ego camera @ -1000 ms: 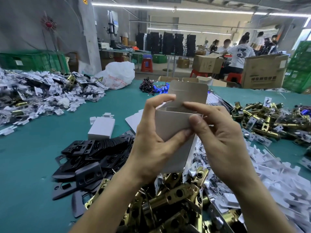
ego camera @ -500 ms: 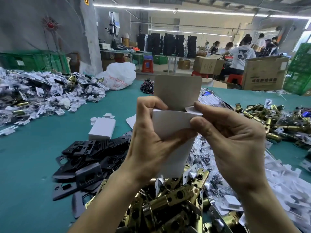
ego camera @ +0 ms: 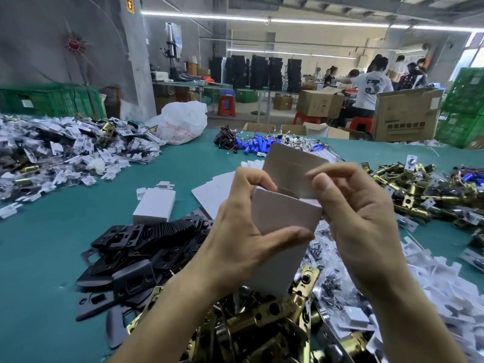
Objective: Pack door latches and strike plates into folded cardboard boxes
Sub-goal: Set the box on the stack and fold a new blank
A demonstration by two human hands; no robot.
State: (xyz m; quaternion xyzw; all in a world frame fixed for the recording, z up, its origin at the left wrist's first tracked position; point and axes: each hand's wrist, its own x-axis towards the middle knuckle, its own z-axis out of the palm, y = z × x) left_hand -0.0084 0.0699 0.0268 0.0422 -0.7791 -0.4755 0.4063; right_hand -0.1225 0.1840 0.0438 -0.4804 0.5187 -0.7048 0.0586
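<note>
1. While my left hand [ego camera: 235, 231] grips the cardboard box [ego camera: 285, 216] upright, its top flap stands open.
2. My right hand [ego camera: 358, 218] pinches the box's upper right edge.
3. Black strike plates [ego camera: 146, 244] lie left of the box; brass latches [ego camera: 262, 323] below it.

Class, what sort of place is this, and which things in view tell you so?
Probably a factory packing floor: heaps of brass door latches and black strike plates on a green table, workers among large cardboard cartons behind.
</note>
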